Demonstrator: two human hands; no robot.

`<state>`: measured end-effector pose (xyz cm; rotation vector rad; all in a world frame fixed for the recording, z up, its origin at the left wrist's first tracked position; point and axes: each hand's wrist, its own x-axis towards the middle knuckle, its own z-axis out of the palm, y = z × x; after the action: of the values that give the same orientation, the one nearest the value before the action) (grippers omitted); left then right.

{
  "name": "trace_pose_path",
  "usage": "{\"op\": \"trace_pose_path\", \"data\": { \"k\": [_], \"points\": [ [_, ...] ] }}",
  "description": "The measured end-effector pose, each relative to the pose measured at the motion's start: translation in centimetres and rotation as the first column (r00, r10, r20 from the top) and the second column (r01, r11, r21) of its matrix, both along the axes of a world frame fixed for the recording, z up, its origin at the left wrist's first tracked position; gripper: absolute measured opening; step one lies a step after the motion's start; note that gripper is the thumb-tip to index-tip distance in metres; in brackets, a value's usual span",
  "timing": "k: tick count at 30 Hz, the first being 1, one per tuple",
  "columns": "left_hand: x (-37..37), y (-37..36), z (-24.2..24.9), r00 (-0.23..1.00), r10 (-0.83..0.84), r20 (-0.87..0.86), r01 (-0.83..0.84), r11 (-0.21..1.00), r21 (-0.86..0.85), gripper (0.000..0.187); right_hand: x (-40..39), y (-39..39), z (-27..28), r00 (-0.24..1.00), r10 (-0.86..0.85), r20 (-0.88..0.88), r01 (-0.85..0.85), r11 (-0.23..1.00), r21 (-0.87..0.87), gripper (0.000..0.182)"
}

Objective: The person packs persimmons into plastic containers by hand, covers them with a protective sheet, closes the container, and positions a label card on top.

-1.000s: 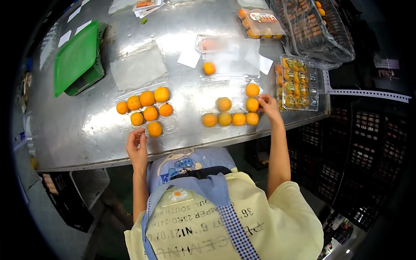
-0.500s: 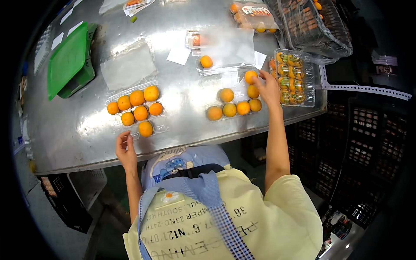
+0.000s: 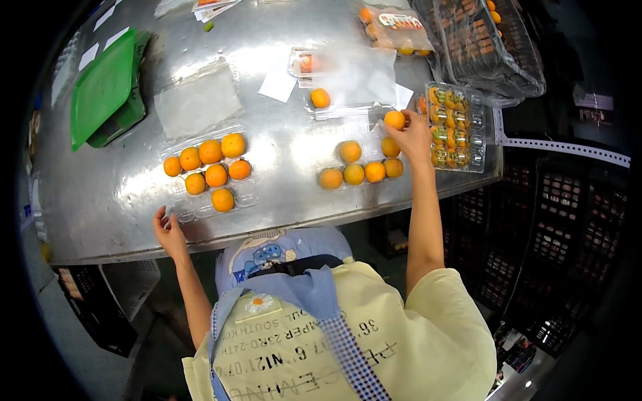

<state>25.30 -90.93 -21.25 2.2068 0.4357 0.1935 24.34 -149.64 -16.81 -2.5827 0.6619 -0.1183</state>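
Note:
My right hand grips an orange between thumb and fingers, above the right-hand clear plastic tray. Several oranges sit in that tray, in a near row and just behind it. To the left, another clear tray holds several more oranges. Beside its near-left corner is my left hand, fingers apart, holding nothing, close to the table edge. A lone orange lies behind the right tray, by a stack of clear plastic sheets.
A green bin lies on the metal table at left. At right are a filled clamshell pack, a bagged orange pack and a plastic-lined crate. Dark crates stand below on the right.
The orange at my right fingertips has shifted slightly right and is now held. My left hand has moved left, away from the near orange of the left tray.

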Motion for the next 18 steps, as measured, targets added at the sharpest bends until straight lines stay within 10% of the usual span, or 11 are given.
{"op": "trace_pose_path", "data": {
  "k": [4,8,18],
  "points": [
    [0.6,2.2,-2.9,0.997,0.025,-0.071,-0.027,0.999,-0.036,0.031,-1.7,3.7,3.0,0.907,0.171,0.384,-0.214,0.974,0.072,0.051],
    [1.3,2.2,-3.4,0.989,-0.089,-0.119,0.042,0.937,-0.347,0.033,-1.6,8.7,4.8,0.814,0.318,0.486,-0.398,0.915,0.068,0.051],
    [-1.5,-3.5,-0.3,0.987,-0.067,-0.148,-0.004,0.901,-0.433,0.02,-0.8,16.9,5.9,0.685,0.436,0.584,-0.623,0.765,0.16,0.043]
  ]
}}
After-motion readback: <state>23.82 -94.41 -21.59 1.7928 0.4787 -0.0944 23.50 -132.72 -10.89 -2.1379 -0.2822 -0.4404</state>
